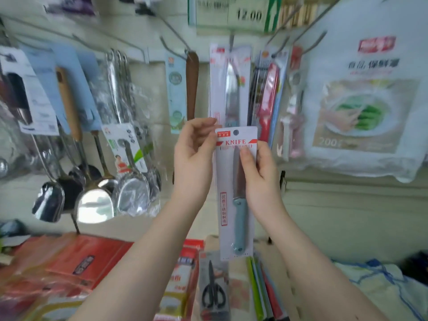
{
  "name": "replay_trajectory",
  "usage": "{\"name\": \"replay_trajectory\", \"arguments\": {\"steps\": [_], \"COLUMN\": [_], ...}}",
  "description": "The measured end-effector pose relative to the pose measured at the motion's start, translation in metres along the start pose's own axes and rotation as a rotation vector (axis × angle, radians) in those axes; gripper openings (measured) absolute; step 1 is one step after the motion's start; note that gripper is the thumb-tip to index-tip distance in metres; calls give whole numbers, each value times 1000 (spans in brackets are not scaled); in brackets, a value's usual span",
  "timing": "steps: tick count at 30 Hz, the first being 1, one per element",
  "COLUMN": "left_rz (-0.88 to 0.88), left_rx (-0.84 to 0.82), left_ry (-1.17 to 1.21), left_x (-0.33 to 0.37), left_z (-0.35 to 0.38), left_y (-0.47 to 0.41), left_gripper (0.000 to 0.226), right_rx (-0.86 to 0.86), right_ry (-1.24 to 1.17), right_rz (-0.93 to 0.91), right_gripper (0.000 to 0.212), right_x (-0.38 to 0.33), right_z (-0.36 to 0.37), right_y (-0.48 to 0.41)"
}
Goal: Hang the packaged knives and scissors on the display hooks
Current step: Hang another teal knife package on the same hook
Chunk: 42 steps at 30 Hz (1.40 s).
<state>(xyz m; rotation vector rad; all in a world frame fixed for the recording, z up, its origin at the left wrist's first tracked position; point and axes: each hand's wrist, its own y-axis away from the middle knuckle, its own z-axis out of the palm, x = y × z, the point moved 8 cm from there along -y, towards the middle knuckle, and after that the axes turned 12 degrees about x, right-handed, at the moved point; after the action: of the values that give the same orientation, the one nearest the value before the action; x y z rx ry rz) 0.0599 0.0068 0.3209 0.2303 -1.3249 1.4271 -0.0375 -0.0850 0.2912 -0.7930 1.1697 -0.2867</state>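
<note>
A wall of display hooks (231,40) is faced, one already loaded with matching carded knives (230,84). Below it a carded knife (236,193) is held upright, its hang hole uppermost, presumably to be lined up with that hook. The card's left edge is pinched by the left hand (194,156); the right hand (259,174) is closed on its right edge, thumb laid across the blade.

Bright, even, diffuse light is filling the scene with faint shadows, glare is flaring on the steel spatulas (96,202), motion blur is smearing the edges, and wide-angle distortion is bending the periphery; centre staying sharpest.
</note>
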Motion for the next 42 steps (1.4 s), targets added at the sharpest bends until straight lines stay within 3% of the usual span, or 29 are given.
{"name": "replay_trajectory", "arguments": {"steps": [11,23,29,36,42], "left_rz": [241,413,417,408,427], "left_rx": [-63,-72,-74,-36,-47], "left_ry": [-7,14,6,-51,-64], "left_x": [86,126,128,131,128], "left_z": [29,25,26,27,31], "left_y": [-50,-54,-53,-51,-46], "left_gripper": [29,35,31,28,22], "right_rx": [78,62,88,91,96], "right_ry": [24,82,112,175,238], "right_rz": [-135,-202,-241,-185,-95], "right_gripper": [8,11,15,8,14], "right_x": [-63,-102,-118,-114,-95], "right_z": [21,21,21,23,25], "right_y": [-58,-69,-70,-77,-87]}}
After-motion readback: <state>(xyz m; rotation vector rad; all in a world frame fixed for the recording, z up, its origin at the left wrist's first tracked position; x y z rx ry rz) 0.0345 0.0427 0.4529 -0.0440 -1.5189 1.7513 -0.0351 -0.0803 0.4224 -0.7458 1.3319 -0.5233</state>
